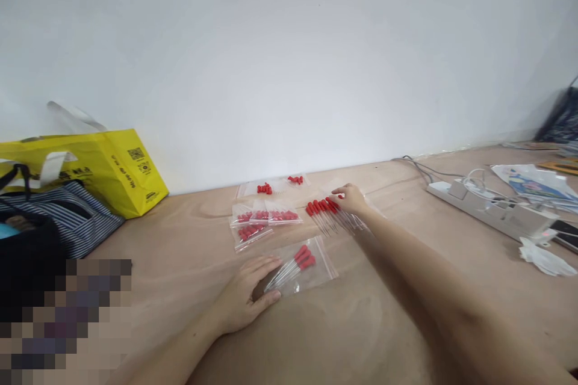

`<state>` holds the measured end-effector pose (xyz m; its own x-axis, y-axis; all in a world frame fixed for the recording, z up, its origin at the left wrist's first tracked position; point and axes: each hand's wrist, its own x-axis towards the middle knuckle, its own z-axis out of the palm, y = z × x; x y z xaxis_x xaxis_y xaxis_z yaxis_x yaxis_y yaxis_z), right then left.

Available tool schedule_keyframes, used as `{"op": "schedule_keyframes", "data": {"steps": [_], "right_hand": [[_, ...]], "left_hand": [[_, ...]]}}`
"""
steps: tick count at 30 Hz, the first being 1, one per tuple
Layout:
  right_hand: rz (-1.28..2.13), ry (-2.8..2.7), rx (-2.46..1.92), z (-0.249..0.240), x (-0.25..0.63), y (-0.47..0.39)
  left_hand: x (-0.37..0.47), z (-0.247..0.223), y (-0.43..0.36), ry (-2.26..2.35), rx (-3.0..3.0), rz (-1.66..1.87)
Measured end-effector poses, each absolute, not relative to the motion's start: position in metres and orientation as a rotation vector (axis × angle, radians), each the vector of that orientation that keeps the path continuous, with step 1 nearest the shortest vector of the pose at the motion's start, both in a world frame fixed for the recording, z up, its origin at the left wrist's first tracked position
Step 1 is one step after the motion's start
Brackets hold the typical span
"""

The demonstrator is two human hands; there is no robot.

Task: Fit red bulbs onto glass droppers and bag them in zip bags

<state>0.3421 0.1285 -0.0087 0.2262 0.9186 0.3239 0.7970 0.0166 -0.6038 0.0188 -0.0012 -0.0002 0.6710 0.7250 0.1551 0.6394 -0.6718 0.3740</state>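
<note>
My left hand (250, 292) lies on the table at the left end of a clear zip bag (323, 277), thumb and fingers spread apart. Inside that bag are several thin metal-shafted tools with red handles (303, 254); their exact kind is too small to tell. Farther forward, my right hand (353, 197) has its fingers closed at the right end of a row of loose red-handled tools (321, 206), pinching a red handle. Their shafts point toward me. Left of this row, filled clear bags (266, 216) overlap, with red handles showing through.
Two more small bags (272, 188) with red pieces lie near the white wall (289, 72). A yellow bag (130, 174) and a striped pouch (85, 216) stand at left. On the right are a power strip (492, 210), cables, white crumpled plastic (546, 257) and papers (533, 181).
</note>
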Motion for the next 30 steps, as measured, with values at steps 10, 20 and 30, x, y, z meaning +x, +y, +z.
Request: {"op": "schedule_keyframes", "data": {"steps": [10, 20, 30], "right_hand": [[0.278, -1.57, -1.761, -0.005, 0.328, 0.148], [0.463, -1.068, -1.284, 0.011, 0.357, 0.082], [0.991, -0.751, -1.122, -0.024, 0.314, 0.024]], "left_hand": [[0.018, -0.001, -0.002, 1.082, 2.616, 0.386], [0.022, 0.003, -0.002, 1.11, 2.623, 0.409], [0.021, -0.001, 0.001, 1.111, 2.661, 0.412]]}}
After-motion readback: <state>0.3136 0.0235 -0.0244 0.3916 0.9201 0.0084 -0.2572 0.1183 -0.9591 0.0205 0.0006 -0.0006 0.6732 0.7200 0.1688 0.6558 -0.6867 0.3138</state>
